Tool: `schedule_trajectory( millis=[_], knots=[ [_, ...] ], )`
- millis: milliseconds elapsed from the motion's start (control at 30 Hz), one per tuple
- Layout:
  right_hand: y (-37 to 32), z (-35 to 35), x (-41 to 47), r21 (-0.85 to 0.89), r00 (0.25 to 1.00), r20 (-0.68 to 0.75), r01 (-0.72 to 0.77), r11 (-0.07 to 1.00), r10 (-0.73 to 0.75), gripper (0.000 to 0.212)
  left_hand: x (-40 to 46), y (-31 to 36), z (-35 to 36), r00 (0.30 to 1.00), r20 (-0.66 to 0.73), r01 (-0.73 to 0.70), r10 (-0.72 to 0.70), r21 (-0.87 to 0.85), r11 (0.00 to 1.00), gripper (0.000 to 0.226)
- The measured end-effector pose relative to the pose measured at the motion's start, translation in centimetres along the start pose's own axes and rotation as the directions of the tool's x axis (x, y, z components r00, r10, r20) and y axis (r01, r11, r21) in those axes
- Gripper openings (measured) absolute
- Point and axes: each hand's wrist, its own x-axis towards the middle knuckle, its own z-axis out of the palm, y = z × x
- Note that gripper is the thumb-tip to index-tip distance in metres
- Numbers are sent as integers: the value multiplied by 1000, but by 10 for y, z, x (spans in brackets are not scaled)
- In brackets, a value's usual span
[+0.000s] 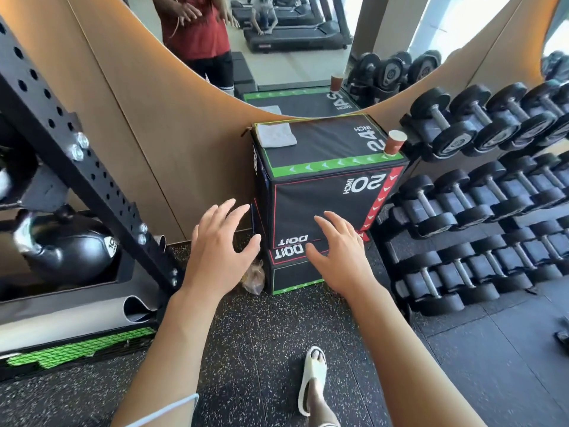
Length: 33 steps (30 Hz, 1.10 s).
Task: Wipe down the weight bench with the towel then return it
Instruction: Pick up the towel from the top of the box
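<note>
Towel (pixel 276 135): 1 small white cloth, folded into a rough rectangle, lying flat on the top face of a black padded jump box (pixel 323 155) marked "24 INCH". It occupies the far left corner of that face, close to the wall edge. Its surface appears slightly rumpled, though texture is hard to resolve. Nothing touches or holds it.
</note>
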Motion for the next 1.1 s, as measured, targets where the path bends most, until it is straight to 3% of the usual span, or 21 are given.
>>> schedule_trajectory(
  millis=[600, 1100],
  knots=[
    [120, -33, 244, 41, 996, 61, 59, 997, -61, 65, 218, 62, 110, 999, -3, 35, -35, 67, 997, 67],
    [115, 21, 378, 57, 995, 90, 43, 997, -48, 62, 345, -3, 139, 998, 50, 45, -49, 69, 997, 68]
  ],
)
